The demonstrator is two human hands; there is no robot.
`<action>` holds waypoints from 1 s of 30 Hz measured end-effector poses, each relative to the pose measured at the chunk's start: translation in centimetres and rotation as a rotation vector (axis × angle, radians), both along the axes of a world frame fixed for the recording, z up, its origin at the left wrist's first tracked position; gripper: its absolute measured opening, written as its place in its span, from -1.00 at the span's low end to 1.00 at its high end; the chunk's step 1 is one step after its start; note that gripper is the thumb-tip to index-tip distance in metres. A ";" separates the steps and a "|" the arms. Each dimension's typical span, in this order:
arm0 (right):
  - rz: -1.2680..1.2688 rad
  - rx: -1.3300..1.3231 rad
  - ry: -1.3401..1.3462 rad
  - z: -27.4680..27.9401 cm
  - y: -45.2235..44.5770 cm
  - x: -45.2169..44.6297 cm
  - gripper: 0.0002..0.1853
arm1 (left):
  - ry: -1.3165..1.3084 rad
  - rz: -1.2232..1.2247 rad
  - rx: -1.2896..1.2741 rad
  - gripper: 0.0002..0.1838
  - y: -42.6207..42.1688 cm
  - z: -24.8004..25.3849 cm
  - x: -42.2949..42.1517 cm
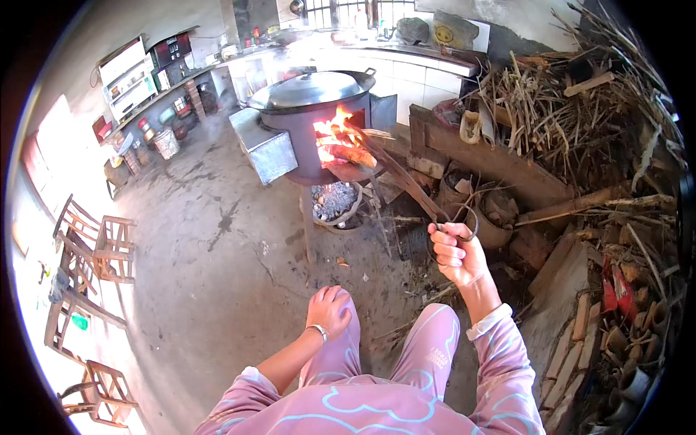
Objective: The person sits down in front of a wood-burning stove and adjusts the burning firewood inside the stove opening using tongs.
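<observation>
My right hand [457, 254] is closed round the looped handle of long metal fire tongs [409, 185], whose far end reaches toward the stove opening. Flames [335, 132] and a burning log [348, 154] show in that opening. On the stove [293, 141] sits a wide pan covered by a domed metal lid [315, 90]. My left hand [329, 313] rests palm down on my left knee, fingers close together and lying flat, holding nothing. Beneath the stove is a basin [335, 203] of grey ash.
Piled sticks [544, 109] fill the right side behind a wooden board [486, 156]. More firewood lies at the lower right. Wooden chairs [114, 249] stand at the left. A tiled counter [424, 76] runs along the back; a bucket [167, 143] is at the back left.
</observation>
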State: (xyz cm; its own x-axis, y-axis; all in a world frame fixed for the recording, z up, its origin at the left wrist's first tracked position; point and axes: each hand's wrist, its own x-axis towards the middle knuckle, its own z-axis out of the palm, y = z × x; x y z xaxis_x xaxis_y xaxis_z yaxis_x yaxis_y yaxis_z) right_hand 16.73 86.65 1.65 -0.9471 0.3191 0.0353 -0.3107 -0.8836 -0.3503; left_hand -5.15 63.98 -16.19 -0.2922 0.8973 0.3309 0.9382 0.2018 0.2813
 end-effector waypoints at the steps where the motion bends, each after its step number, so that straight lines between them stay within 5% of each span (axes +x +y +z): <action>1: 0.028 -0.060 0.045 0.1 -0.3 -0.6 -0.76 | 0.000 0.001 -0.006 -0.58 0.1 0.0 0.1; 9: 0.139 -0.294 0.190 1.0 -0.4 -7.3 -0.74 | -0.007 -0.005 -0.023 -0.57 0.6 -0.3 0.2; 30: 0.030 -0.343 0.199 2.8 1.5 -16.4 -0.75 | -0.012 0.007 0.028 -0.62 0.7 -0.9 -0.5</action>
